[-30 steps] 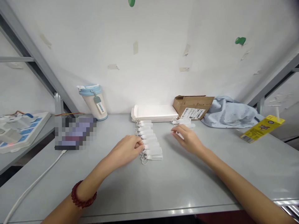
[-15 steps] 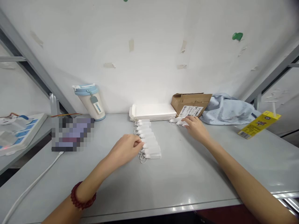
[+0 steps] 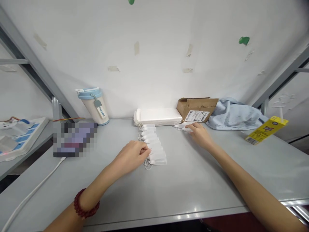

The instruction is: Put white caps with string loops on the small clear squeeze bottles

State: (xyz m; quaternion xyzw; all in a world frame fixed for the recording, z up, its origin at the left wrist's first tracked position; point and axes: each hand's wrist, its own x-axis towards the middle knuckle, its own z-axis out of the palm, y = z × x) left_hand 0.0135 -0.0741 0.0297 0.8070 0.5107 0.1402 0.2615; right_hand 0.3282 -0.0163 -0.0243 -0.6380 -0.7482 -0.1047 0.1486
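Observation:
A column of small translucent white tags (image 3: 158, 156) with string loops lies overlapped on the grey table. My left hand (image 3: 131, 156) is at its left side, thumb and forefinger pinched at the looped end of one tag, which the fingertips partly hide. At the back right, several more white tags (image 3: 181, 125) lie bunched before the cardboard box. My right hand (image 3: 200, 133) reaches over this bunch with its fingers bent down and closed on a tag, whose far end they cover.
Behind the tags lies a stack of white flat packets (image 3: 159, 115), beside an opened cardboard box (image 3: 198, 108). A light blue cloth (image 3: 236, 114) and a yellow drink carton (image 3: 266, 130) are at right. A tumbler (image 3: 94, 106), a blurred phone (image 3: 76, 138) and a power strip (image 3: 26, 138) are at left.
My right hand has drawn slightly left and toward me over the bunched tags. My left hand has shifted a little to the right along the column, still pinched.

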